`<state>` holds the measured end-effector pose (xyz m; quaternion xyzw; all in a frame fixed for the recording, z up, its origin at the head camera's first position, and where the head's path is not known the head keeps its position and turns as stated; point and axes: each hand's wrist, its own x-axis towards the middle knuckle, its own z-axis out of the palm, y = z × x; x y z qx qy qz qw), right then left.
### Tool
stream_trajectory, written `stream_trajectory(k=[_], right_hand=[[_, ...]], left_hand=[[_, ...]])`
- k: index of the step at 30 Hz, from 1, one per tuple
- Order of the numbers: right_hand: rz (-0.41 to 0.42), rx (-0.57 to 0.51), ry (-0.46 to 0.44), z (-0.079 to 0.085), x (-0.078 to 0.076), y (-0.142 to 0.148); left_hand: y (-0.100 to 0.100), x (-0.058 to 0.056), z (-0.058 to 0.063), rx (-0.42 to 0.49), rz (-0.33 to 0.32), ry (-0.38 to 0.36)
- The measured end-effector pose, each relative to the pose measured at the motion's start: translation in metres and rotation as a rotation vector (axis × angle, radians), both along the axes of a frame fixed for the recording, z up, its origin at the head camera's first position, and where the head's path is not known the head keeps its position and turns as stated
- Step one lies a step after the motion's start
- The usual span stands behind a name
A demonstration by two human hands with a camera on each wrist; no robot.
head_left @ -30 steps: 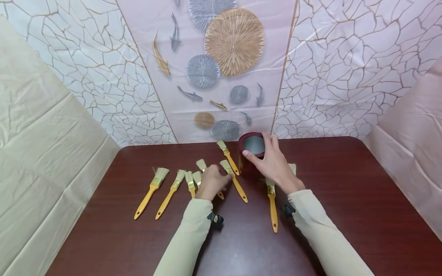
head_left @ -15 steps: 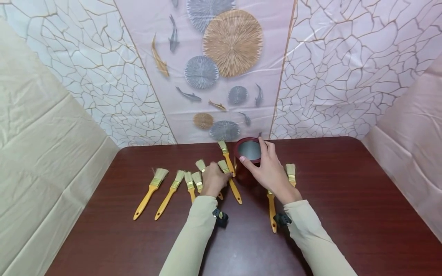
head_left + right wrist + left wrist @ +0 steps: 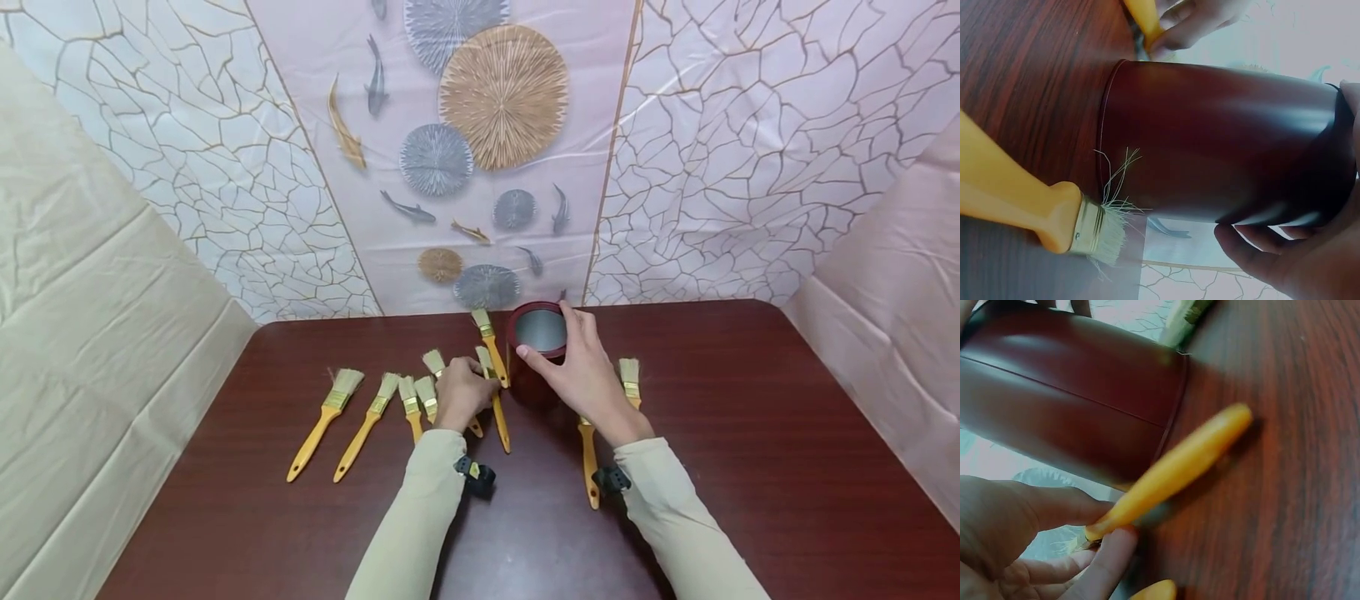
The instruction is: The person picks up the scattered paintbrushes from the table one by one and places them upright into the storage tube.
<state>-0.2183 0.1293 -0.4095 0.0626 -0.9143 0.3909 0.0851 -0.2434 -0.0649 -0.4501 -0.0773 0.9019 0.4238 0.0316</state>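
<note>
Mid-frame, your left hand (image 3: 461, 393) pinches a brush (image 3: 1175, 467) and your right hand (image 3: 587, 375) grips the canister (image 3: 1222, 144), seemingly a pick-up step, likely calling next for a steady lift.

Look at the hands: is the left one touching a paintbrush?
Touching. The left wrist view shows the left hand pinching the paintbrush at the narrow end of its yellow handle, between thumb and finger.

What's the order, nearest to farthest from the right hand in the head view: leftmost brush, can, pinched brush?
1. Can: held by the right hand.
2. Pinched brush: left of the can, in the left hand.
3. Leftmost brush: far left, beyond the left hand.
</note>
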Motion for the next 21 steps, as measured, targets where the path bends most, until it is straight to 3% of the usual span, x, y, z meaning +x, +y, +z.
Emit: stream_trajectory(k=[4, 8, 15, 21], right_hand=[[0.008, -0.041, -0.002, -0.002, -0.001, 0.001], [0.007, -0.075, 0.011, -0.004, -0.003, 0.001], [0.013, -0.116, 0.025, -0.005, -0.005, -0.002], [0.014, -0.12, 0.022, -0.005, -0.005, -0.003]], left_hand=[[-0.006, 0.007, 0.012, 0.041, 0.005, 0.035], [-0.014, 0.017, 0.034, 0.072, -0.012, 0.109], [-0.027, 0.033, 0.079, 0.007, -0.037, 0.266], [-0.035, 0.042, 0.108, 0.001, -0.051, 0.37]])
